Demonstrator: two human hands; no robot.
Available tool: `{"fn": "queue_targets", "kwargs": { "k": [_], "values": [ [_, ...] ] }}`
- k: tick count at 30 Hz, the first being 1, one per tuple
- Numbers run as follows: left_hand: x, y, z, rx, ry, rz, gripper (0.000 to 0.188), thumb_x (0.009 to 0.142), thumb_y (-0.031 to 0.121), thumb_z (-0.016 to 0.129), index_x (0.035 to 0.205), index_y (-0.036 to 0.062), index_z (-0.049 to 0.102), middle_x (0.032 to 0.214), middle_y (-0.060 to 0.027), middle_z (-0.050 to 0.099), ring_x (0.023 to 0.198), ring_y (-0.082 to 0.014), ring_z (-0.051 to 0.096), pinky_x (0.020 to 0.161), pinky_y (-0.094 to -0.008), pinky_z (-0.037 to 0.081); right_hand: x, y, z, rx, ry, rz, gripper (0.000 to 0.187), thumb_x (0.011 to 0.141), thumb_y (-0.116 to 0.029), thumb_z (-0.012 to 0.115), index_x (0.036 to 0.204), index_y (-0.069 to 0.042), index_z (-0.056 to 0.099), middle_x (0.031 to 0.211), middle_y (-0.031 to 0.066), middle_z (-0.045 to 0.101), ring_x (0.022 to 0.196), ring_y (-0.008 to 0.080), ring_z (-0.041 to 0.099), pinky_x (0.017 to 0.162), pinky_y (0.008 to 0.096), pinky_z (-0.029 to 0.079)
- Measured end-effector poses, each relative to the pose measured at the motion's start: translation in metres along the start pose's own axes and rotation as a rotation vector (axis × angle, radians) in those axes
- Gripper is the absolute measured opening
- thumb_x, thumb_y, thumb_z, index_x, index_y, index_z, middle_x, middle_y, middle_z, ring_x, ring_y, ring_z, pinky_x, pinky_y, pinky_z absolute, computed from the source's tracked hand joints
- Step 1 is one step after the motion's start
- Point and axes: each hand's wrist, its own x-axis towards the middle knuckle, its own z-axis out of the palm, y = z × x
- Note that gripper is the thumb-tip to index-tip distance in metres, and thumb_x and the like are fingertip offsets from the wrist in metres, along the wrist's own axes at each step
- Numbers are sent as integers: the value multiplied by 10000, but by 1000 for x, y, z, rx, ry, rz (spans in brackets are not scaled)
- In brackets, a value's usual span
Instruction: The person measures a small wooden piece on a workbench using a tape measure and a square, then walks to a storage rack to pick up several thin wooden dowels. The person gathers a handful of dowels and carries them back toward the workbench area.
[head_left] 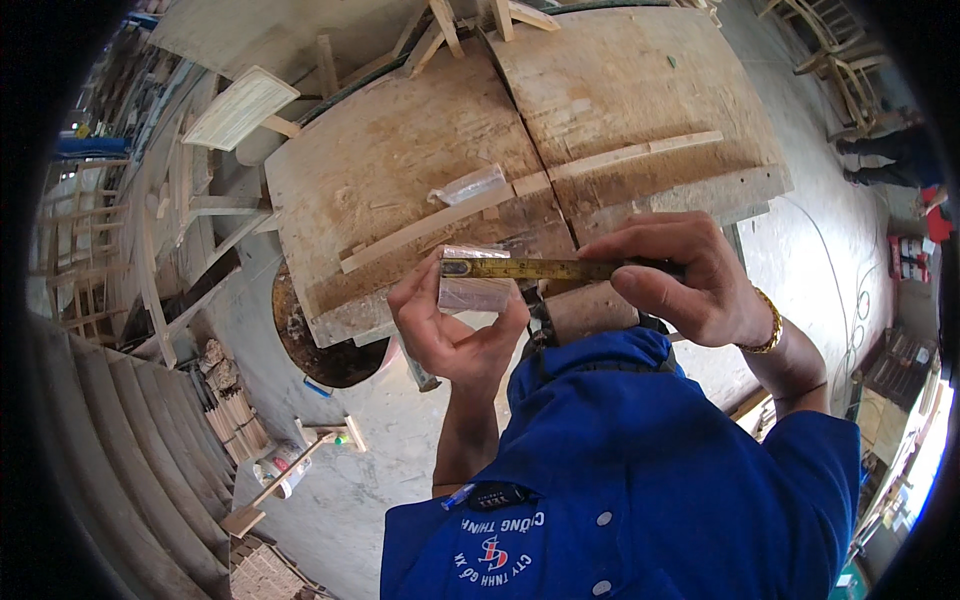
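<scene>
My left hand (452, 335) grips a small pale block (475, 297) between thumb and fingers; its shiny surface looks like clear plastic wrapping. Across this block lies the yellow blade of a tape measure (545, 269), its metal end hook at the block's left edge. My right hand (690, 275), with a gold bracelet at the wrist, closes on the tape measure to the right. The fingers mostly hide its dark case. Beyond my hands, a clear plastic-wrapped piece (470, 186) rests on the worktable (400, 170) against a long wooden strip (620, 160).
A seam divides the worktable top. A dark round drum (320, 340) stands under its left end. Wooden frames (150, 240) crowd the left side, and a broom-like tool (285, 480) leans lower left. At far right are a person's dark-clothed legs (890, 155) and a cable (835, 260).
</scene>
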Motion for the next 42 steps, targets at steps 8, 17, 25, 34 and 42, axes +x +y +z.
{"fn": "queue_targets", "kwargs": {
  "k": [8, 17, 25, 34, 42],
  "values": [
    [0, 1, 4, -54, 12, -1, 583, 630, 11, 740, 1089, -96, 397, 1071, -153, 390, 979, -223, 521, 844, -304, 514, -1, -3, 2, -49, 1, -2, 293, 771, -174, 583, 925, 70, 632, 761, 179, 634, 640, 253, 623, 582, 331, 485],
    [2, -18, 11, 146, -54, 40, 544, 622, 74, 757, 1063, -53, 466, 988, -128, 466, 911, -236, 530, 730, -314, 488, -3, 20, -2, -86, 126, -127, 274, 780, -155, 562, 937, 59, 630, 753, 165, 629, 637, 224, 614, 581, 312, 478],
    [62, -238, -34, 795, -149, -299, 448, 658, 222, 725, 1019, 24, 549, 894, -156, 567, 879, -334, 537, 772, -405, 425, 8, 183, -81, -333, 480, 211, 350, 816, -188, 530, 1091, 23, 577, 960, 134, 611, 713, 171, 570, 651, 287, 462],
    [38, -244, 32, 628, -967, -200, 494, 709, 206, 699, 1146, 33, 547, 1059, -152, 551, 1017, -324, 520, 876, -398, 408, 9, 351, -176, -889, 514, 392, 446, 776, -244, 638, 1156, -36, 533, 1192, 173, 504, 1002, 306, 550, 843, 383, 451],
    [33, -243, 94, 412, -1061, -399, 432, 730, 136, 678, 1130, 24, 560, 1086, -135, 557, 1009, -287, 536, 855, -346, 425, 20, 360, -150, -891, 630, 128, 445, 764, -168, 633, 1184, -83, 513, 1241, 145, 482, 1120, 341, 457, 957, 419, 367]
  ]
}}
